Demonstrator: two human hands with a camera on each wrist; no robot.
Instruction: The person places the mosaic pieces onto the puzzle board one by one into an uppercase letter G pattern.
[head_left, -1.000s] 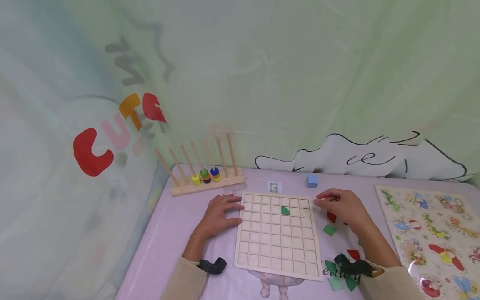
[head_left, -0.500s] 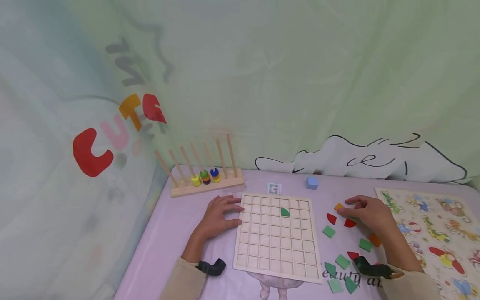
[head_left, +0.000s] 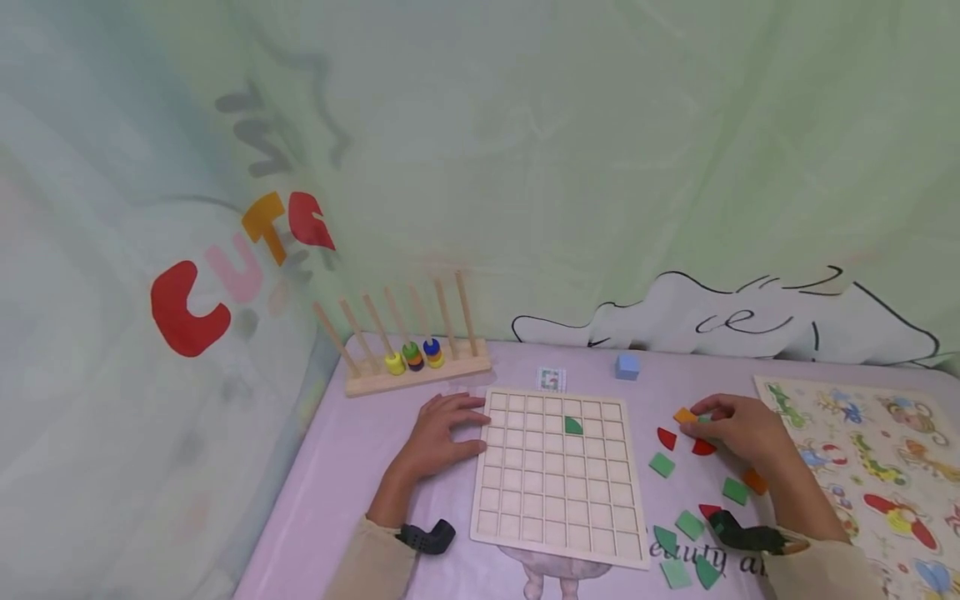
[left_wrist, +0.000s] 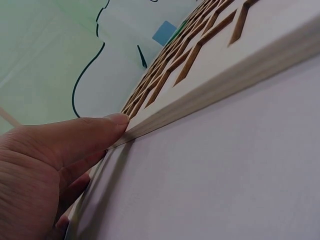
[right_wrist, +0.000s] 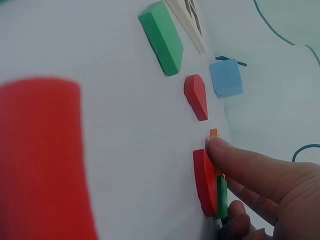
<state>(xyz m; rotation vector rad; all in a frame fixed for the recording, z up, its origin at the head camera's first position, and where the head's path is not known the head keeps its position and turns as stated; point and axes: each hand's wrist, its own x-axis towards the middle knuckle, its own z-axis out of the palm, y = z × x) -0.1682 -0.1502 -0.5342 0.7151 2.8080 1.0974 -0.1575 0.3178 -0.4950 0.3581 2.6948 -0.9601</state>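
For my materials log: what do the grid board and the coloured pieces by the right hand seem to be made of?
Grid board: apparently pale unfinished wood; the left wrist view shows a matte, light edge with cut recesses. Red piece and green piece: thick, flat, matte solid colour, probably painted wood, possibly foam.

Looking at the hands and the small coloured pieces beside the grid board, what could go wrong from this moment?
1. The right hand touches an orange piece packed against a red piece and a green piece; it might lift or push the wrong one.
2. The left hand only rests on the edge of the grid board, so a bump could perhaps shift the board and the green piece in it.
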